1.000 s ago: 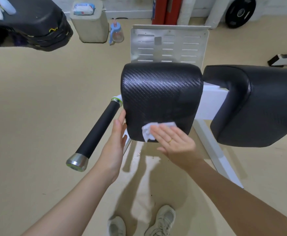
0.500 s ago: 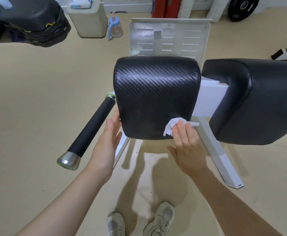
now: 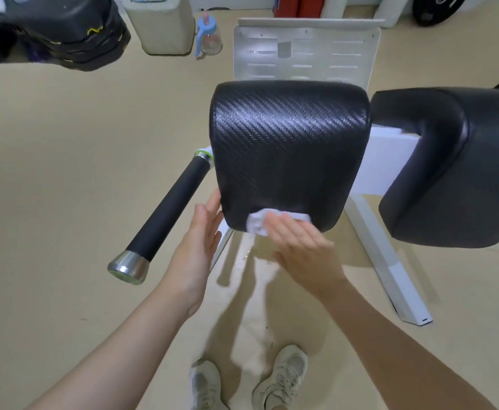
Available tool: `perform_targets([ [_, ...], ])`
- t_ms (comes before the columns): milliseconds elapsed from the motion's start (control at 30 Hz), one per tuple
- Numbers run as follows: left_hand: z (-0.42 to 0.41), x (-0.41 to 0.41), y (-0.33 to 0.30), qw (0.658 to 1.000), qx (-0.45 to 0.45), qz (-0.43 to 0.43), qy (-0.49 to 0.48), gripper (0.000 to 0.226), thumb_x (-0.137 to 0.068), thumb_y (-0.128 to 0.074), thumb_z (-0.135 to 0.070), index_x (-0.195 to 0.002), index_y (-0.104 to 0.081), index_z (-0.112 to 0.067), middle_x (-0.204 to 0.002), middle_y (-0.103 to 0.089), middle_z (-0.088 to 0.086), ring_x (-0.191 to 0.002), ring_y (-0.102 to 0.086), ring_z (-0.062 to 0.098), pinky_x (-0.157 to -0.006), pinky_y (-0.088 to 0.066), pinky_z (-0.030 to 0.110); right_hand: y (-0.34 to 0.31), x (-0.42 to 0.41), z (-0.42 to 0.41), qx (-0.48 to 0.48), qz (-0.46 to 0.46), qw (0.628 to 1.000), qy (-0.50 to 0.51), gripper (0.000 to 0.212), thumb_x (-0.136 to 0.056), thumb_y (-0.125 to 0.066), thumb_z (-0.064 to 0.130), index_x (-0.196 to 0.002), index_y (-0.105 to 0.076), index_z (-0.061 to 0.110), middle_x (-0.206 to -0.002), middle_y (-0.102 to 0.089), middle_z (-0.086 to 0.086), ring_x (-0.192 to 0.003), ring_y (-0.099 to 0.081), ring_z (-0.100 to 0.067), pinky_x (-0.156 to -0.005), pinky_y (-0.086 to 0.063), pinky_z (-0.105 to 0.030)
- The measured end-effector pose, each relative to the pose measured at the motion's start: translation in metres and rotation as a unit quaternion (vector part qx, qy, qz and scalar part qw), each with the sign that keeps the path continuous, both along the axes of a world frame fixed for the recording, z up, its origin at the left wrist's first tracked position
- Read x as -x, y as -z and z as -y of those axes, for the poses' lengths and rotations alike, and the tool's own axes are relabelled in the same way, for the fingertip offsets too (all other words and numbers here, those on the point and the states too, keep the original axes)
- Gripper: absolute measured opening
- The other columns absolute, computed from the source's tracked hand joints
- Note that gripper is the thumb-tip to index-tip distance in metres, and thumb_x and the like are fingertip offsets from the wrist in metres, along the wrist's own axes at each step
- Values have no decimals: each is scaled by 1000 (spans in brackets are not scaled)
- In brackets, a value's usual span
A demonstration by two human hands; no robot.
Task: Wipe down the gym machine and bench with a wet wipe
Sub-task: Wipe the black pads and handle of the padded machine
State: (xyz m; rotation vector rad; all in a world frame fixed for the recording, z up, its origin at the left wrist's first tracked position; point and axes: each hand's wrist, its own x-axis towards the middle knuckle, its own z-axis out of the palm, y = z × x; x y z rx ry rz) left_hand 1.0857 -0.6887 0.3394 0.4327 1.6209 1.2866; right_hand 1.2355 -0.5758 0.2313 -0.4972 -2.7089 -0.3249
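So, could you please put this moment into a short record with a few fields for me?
setting: gym floor, seen from the head camera
being wiped: black pad, near its lower edge
wipe: white, pressed flat on the pad under the right hand
left hand: fingers straight, against the pad's left side
beside the pad: black handle on the left, second pad on the right

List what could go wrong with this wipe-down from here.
1. The wipe is bunched under the flat right hand at the pad's near edge, so it might slip out or clean only a narrow strip.
2. The left hand only touches the pad's side; hard rubbing may shift the pad.
3. The handle juts out beside the left forearm and could get bumped.
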Motion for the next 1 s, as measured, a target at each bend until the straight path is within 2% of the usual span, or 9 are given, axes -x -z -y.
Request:
perform_targets([
  [133,-6,-5,-16,1000,7,17,-7,47,-97,-8,-51,-137,-33,-50,-132,-40,-40,-126,-33,-18,-111,-20,19,-16,-51,-26,-26,-7,997,70,44,-97,-36,32,-133,-40,7,-146,-38,-8,-135,-32,-25,-114,-25,-36],
  [200,-14,-7,-30,1000,10,20,-17,39,-96,-11,-54,-128,-33,-61,-132,-41,-39,-126,-35,-14,-110,-22,19,-34,-41,-34,-17,22,997,68,48,-99,-26,36,-134,-40,5,-143,-44,-11,-132,-35,-27,-111,-26,-39],
  [300,-27,-5,-50,999,8,19,-30,32,-96,-12,-54,-104,-39,-69,-115,-50,-38,-109,-46,-20,-95,-31,10,-69,-5,-34,1,-3,999,38,53,-96,-39,38,-136,-43,3,-139,-46,-14,-132,-38,-29,-109,-30,-40],
  [367,-30,0,-58,998,-2,39,-45,39,-96,-9,-54,-104,-45,-64,-110,-54,-35,-106,-46,-20,-94,-31,13,-92,21,-30,25,9,1000,-11,57,-93,-42,41,-137,-44,4,-144,-37,-12,-135,-34,-27,-112,-27,-38],
  [500,-32,16,-60,995,-20,68,-72,61,-96,-1,-53,-123,-54,-38,-127,-55,-25,-121,-40,-15,-107,-23,23,-126,61,-30,39,134,987,-78,63,-89,-35,42,-140,-35,5,-149,-34,-7,-138,-22,-22,-115,-10,-35],
  [667,-43,30,-55,977,-77,117,-162,56,-100,-6,-41,-109,-58,-21,-108,-65,-9,-88,-62,-14,-76,-45,4,-151,84,-39,47,201,970,-125,63,-85,-36,40,-138,-40,7,-146,-42,-5,-136,-29,-19,-114,-12,-33],
  [800,-56,39,-56,949,-92,177,-245,41,-101,-25,-30,-101,-61,-10,-89,-63,3,-81,-61,10,-71,-46,17,-169,125,-54,29,234,958,-165,53,-88,-30,40,-114,-65,10,-119,-65,-2,-123,-52,-22,-108,-23,-35],
  [900,-64,47,-58,960,-22,144,-240,14,-70,-43,-22,-64,-55,-19,-66,-48,6,-68,-41,17,-64,-35,23,-190,169,-64,36,345,919,-189,48,-94,-28,35,-93,-71,13,-95,-69,-3,-106,-58,-26,-105,-32,-37],
  [1000,-64,50,-52,934,41,201,-291,14,-60,-51,-32,-63,-55,-20,-66,-51,1,-66,-43,18,-68,-39,25,-206,213,-98,189,472,857,-86,51,-99,-26,42,-104,-66,12,-112,-63,-11,-110,-53,-30,-97,-41,-38],
])
